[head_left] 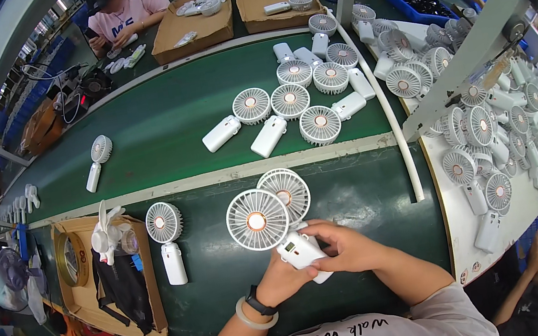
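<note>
Just in front of my body I hold a white handheld fan (257, 220), its round grille to the left and its white handle (303, 252) slanting down to the right. My left hand (280, 279) is closed around the handle's lower left side. From the right, my right hand (344, 243) grips the same handle, thumb near its lower end. A second fan head (288, 191) shows behind the first; its handle is mostly hidden, and I cannot tell which hand supports it. Left of my hands, another handheld fan (167, 228) lies on the green bench.
Beyond a pale rail, several fans (290, 101) lie on the green belt (159, 129). A white table (457, 237) on the right is heaped with fans. At left, a cardboard tray (157, 303) holds a black bag and tape roll. A white post (440, 101) stands at right; other people sit nearby.
</note>
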The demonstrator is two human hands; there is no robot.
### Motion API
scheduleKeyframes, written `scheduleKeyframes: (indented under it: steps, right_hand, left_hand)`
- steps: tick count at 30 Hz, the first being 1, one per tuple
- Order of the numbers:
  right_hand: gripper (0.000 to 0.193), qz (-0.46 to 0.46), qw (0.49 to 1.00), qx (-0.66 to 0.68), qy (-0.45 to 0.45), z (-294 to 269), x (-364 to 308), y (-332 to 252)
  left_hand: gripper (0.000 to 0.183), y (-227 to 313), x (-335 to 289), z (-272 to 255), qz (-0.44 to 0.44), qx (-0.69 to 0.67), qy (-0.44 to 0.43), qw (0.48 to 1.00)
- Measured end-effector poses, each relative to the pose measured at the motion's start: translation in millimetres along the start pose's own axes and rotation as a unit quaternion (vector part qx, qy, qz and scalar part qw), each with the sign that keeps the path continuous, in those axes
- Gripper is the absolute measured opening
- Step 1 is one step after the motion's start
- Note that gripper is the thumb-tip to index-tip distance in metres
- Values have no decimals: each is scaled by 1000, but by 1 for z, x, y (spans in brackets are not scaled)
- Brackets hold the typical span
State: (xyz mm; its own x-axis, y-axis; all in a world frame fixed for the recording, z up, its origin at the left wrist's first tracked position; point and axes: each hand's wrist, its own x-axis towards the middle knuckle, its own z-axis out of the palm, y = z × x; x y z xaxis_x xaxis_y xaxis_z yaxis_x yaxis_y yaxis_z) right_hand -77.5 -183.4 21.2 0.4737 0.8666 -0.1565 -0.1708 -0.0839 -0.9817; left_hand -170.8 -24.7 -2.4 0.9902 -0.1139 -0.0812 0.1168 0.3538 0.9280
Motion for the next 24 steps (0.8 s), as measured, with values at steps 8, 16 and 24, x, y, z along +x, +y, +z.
scheduleKeyframes:
  steps: [8, 16, 24]
  right_hand:
    - [45, -4, 999, 47, 13, 19, -12, 27]
    - [36, 164, 966, 195, -39, -18, -7, -44]
    - [27, 11, 979, 120, 162, -96, 197, -112]
  left_hand:
    - [77, -12, -26, -8, -21, -29, 84, 996]
    - [60, -22, -30, -21, -34, -211, 149, 965]
    - [59, -27, -30, -43, -11, -472, 23, 881]
